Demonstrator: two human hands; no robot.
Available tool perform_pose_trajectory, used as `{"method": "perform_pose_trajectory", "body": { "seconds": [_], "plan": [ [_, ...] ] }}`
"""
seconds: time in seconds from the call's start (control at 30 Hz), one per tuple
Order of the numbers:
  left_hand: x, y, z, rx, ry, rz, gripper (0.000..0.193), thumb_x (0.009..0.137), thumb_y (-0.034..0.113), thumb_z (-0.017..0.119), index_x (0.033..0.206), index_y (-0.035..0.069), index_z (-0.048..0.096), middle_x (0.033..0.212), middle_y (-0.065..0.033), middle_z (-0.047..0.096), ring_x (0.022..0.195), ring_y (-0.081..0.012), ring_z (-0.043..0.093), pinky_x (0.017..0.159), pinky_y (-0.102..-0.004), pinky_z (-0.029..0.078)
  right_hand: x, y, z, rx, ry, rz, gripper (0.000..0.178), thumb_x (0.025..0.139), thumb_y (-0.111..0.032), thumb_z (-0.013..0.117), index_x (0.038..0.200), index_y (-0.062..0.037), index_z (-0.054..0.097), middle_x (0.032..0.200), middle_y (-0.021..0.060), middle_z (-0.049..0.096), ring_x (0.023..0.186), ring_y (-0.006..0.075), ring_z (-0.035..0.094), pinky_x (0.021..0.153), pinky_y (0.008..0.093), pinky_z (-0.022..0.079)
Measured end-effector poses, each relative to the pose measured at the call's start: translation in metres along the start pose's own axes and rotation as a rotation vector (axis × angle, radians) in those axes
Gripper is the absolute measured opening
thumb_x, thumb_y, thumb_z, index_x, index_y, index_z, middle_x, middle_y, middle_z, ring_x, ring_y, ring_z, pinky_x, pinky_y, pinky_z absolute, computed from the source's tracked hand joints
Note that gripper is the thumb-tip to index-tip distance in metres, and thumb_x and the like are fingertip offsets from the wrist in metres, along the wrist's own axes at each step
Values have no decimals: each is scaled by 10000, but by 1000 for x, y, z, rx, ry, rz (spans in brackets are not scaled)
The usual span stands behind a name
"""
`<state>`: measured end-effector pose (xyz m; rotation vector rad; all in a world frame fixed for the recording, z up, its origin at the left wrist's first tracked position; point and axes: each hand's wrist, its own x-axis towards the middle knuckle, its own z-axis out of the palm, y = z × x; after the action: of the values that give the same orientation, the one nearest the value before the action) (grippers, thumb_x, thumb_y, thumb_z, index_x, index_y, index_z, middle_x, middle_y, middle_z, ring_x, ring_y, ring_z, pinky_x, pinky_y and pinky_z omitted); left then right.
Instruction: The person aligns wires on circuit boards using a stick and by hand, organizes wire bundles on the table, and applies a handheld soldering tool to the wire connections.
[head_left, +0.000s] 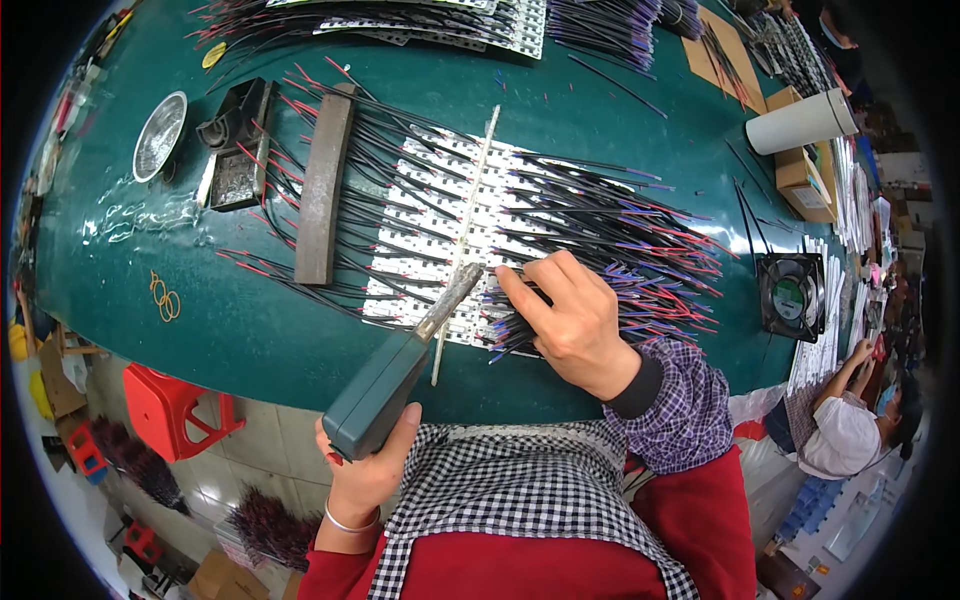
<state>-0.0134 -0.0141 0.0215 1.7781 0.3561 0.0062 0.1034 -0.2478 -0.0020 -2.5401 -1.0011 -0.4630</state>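
My left hand (375,462) is wrapped around the dark green handle of a soldering iron (378,392). Its metal tip reaches up to the middle of a white circuit board panel (425,255) lying on the table. Close to that tip, my right hand (575,318) is closed, with its index finger and thumb on a thin black wire at the panel; the grip is partly hidden. Black wires (590,220) with red and blue ends fan out to the right. A long thin pale strip (486,150) lies across the panel. A grey metal bar (325,190) presses on the wires at the left.
On the green table (240,340) are a metal bowl (160,137), a black holder (238,165) and rubber bands (165,300). More wired panels (440,25) lie at the back. At right are a white tumbler (800,122) and small fan (792,297); a person (850,425) sits beyond.
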Motion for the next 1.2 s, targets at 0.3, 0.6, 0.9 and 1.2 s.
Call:
{"method": "perform_pose_trajectory", "body": {
  "seconds": [0.3,0.6,0.9,1.2],
  "plan": [
    [1,1,0,22,-38,26,175,787,17,776,944,-32,714,797,-72,718,634,-139,659,599,-262,507,2,-3,-3,4,-34,8,437,664,-66,611,1082,30,689,870,82,566,780,230,573,609,319,479],
    [-13,-12,-6,282,-28,153,161,789,6,769,929,-37,704,844,-103,698,646,-176,653,602,-295,515,3,-1,-1,-33,16,-23,305,717,-110,610,981,24,683,826,45,527,782,188,557,583,288,448],
    [-15,-17,-10,75,-32,89,274,840,-43,724,1107,-33,661,903,-41,666,681,-91,588,578,-236,471,1,2,2,34,17,12,307,705,-87,622,994,-5,682,845,51,516,814,202,558,584,299,460],
    [-3,-10,2,81,7,58,168,760,7,766,913,-22,703,811,-93,693,640,-150,653,590,-269,508,5,-1,0,5,2,9,285,710,-105,629,979,-22,672,873,56,520,837,206,560,593,293,478]
  ]
}}
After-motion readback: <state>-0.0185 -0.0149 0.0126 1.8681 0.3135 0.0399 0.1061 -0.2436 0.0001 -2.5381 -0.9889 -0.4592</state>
